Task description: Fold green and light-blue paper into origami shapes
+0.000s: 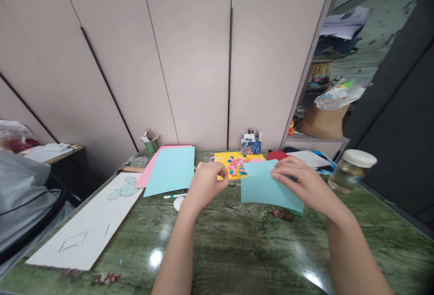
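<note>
From here I see a board at eight o'clock. Near six, my left hand is curled; I can't tell if it pinches anything. Near five, the blue paper is held by my right hand.

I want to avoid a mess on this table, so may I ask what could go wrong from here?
The blue sheet in the right hand is close to the small coloured pieces, so it might scatter some. The lidded jar stands to the right of that hand; a wide swing might knock it.
</note>
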The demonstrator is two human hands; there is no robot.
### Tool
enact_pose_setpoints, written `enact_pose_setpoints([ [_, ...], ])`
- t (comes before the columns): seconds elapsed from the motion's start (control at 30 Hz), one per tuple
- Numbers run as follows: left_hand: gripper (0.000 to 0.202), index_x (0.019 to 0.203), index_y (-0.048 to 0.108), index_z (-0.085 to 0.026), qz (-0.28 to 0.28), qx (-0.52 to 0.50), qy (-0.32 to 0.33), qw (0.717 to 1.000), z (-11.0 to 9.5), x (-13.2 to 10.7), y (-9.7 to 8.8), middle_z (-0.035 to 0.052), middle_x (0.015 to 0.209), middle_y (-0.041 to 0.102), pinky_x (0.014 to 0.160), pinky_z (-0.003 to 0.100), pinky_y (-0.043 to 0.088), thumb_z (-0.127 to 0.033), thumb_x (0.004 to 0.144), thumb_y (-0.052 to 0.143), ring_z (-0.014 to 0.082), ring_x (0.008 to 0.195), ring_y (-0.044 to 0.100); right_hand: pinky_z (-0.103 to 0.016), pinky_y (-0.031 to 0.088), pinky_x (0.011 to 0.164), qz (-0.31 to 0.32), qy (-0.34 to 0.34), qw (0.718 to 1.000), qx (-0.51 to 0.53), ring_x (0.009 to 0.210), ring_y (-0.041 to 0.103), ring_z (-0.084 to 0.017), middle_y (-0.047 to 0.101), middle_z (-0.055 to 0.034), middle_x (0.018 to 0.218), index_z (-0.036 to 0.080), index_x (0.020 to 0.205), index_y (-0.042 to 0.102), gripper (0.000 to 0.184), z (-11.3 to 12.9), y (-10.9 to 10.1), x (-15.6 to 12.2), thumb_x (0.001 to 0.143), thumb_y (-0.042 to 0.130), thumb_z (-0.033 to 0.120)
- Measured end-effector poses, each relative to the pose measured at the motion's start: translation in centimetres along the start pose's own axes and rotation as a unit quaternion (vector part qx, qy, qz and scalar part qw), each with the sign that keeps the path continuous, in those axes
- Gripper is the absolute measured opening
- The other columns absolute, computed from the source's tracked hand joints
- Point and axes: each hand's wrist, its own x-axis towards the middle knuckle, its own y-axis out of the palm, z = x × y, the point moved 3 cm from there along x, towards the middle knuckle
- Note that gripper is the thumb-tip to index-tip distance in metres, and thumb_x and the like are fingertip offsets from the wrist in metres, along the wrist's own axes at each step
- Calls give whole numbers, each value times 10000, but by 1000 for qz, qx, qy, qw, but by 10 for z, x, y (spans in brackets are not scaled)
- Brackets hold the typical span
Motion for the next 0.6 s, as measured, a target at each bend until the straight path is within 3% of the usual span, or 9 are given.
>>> enact_pose_setpoints([
  [0.13,83,803,607,-198,-36,-52,-31,998,2,2,2,1,836,669,752,295,408,-191,819,526,169,812,591,-382,406,837,1,4,1000,7,915,536,-210,649,-46,895,215,825,645,211,6,7,4,897,481,325],
  [0.23,150,941,619,-209,-20,-141,-12,990,-11,2,11,18,947,677,791,278,443,-296,846,544,165,884,607,-373,402,838,12,-2,999,30,891,536,-196,646,-32,864,222,830,643,208,16,17,9,902,474,320],
  [0.33,167,951,633,-211,-10,-188,-8,982,-21,1,19,12,964,689,802,262,460,-309,823,589,156,886,624,-349,412,818,8,5,998,58,879,540,-184,643,-25,852,222,824,635,203,19,22,13,904,472,313],
  [0.47,94,874,657,-216,-30,-153,-17,988,-20,2,22,4,926,709,800,274,460,-244,790,625,170,870,633,-343,418,808,-3,19,998,58,877,550,-183,647,-28,864,219,817,635,199,12,24,13,897,479,313],
  [0.6,61,799,656,-214,-12,-101,-4,995,-19,3,25,-6,846,713,739,265,458,-196,805,598,165,802,640,-389,399,855,-3,6,1000,-7,921,545,-203,657,-35,917,233,920,639,157,10,29,12,884,496,287],
])
